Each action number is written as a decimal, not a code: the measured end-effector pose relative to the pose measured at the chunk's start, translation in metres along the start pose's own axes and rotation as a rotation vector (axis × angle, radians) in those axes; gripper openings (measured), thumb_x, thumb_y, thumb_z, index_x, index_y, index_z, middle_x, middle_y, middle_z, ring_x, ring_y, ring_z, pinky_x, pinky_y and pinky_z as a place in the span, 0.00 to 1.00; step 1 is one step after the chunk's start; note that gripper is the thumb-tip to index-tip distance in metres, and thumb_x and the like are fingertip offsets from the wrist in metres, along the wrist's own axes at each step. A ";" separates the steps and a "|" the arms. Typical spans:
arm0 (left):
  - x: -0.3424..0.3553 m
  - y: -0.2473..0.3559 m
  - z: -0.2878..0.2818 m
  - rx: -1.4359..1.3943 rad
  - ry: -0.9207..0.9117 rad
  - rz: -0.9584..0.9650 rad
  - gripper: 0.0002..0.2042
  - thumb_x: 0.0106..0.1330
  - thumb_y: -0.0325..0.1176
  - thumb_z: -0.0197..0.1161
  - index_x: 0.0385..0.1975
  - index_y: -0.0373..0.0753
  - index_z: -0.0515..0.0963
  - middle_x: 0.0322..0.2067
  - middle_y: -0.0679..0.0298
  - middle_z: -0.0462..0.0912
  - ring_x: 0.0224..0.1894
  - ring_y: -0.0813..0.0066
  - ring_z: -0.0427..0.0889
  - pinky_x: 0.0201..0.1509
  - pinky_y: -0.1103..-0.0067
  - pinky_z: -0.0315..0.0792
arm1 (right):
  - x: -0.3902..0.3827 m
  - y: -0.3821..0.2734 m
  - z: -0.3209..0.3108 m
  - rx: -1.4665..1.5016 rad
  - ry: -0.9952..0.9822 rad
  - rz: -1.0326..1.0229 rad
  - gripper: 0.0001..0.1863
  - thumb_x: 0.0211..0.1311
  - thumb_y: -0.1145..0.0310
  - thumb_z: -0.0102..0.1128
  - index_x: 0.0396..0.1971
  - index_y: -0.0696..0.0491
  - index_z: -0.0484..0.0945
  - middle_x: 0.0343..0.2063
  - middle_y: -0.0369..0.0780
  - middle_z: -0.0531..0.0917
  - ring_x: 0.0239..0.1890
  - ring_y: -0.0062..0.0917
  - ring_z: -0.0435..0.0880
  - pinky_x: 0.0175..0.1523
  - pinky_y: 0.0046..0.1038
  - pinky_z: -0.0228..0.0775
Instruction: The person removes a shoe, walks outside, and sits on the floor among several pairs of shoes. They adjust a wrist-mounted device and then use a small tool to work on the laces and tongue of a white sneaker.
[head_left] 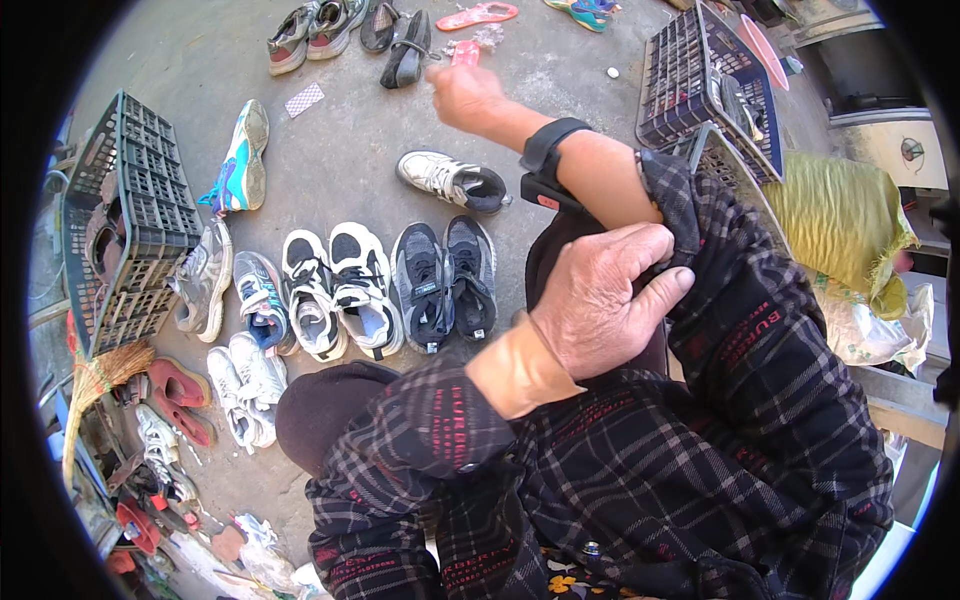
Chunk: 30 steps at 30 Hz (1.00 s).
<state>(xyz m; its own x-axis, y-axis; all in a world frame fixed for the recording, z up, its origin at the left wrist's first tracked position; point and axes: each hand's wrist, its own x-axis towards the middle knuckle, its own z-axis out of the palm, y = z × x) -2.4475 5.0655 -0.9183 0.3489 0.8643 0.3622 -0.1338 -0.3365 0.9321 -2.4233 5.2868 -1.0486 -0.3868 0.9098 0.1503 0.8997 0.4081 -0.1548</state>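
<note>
My left hand [608, 298] grips the right sleeve [690, 205] of a dark plaid shirt, bunched at my right elbow. The left forearm crosses my lap, with a tan band [527, 370] at its wrist. My right arm reaches forward bare below the bunched sleeve, a black wristband [552, 145] on it. Curled into a loose fist, my right hand [468, 97] shows nothing in it. Just beyond it lies a small red piece [465, 53] on the floor. Below the right hand, a single white-and-grey sneaker [440, 175] lies apart from the pairs.
Dark grey sneakers [425, 285] and black-and-white sneakers [330, 262] stand in front of me. A plastic crate [150, 160] with shoes is at left, beside a straw broom [110, 370]. Another crate [680, 75] and a yellow-green sack [835, 215] stand at right. More shoes [325, 30] lie farther off.
</note>
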 end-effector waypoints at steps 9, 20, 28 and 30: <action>-0.019 -0.058 -0.082 0.311 -0.254 -0.178 0.06 0.54 0.22 0.55 0.32 0.34 0.73 0.24 0.60 0.76 0.28 0.75 0.76 0.33 0.80 0.69 | -0.026 -0.030 0.054 0.059 -0.736 -0.018 0.11 0.43 0.73 0.52 0.27 0.61 0.79 0.24 0.48 0.81 0.29 0.37 0.82 0.35 0.33 0.74; -0.008 -0.102 -0.078 0.695 0.184 -0.115 0.20 0.42 0.29 0.71 0.34 0.38 0.68 0.24 0.65 0.74 0.24 0.77 0.74 0.29 0.82 0.69 | 0.002 -0.008 0.056 0.453 -0.702 -0.262 0.13 0.38 0.66 0.56 0.21 0.61 0.76 0.18 0.47 0.77 0.24 0.36 0.79 0.29 0.35 0.69; -0.004 -0.108 -0.078 0.847 0.145 0.107 0.15 0.43 0.26 0.67 0.31 0.38 0.71 0.26 0.64 0.75 0.28 0.69 0.76 0.31 0.78 0.71 | -0.021 -0.008 0.081 0.498 -0.521 -0.698 0.12 0.36 0.65 0.58 0.15 0.59 0.73 0.16 0.48 0.73 0.22 0.39 0.74 0.26 0.38 0.63; -0.003 -0.105 -0.077 0.889 0.127 0.198 0.13 0.43 0.24 0.66 0.30 0.37 0.71 0.26 0.62 0.74 0.29 0.66 0.77 0.31 0.77 0.71 | -0.026 -0.012 0.075 0.439 -0.553 -0.577 0.10 0.37 0.66 0.58 0.15 0.59 0.73 0.16 0.48 0.74 0.20 0.39 0.73 0.25 0.37 0.62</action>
<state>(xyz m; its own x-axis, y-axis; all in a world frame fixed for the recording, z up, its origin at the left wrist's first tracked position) -2.5062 5.1269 -1.0177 0.2843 0.7774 0.5611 0.6008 -0.6006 0.5276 -2.4391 5.2633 -1.1238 -0.8968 0.4153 -0.1527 0.4223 0.7003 -0.5755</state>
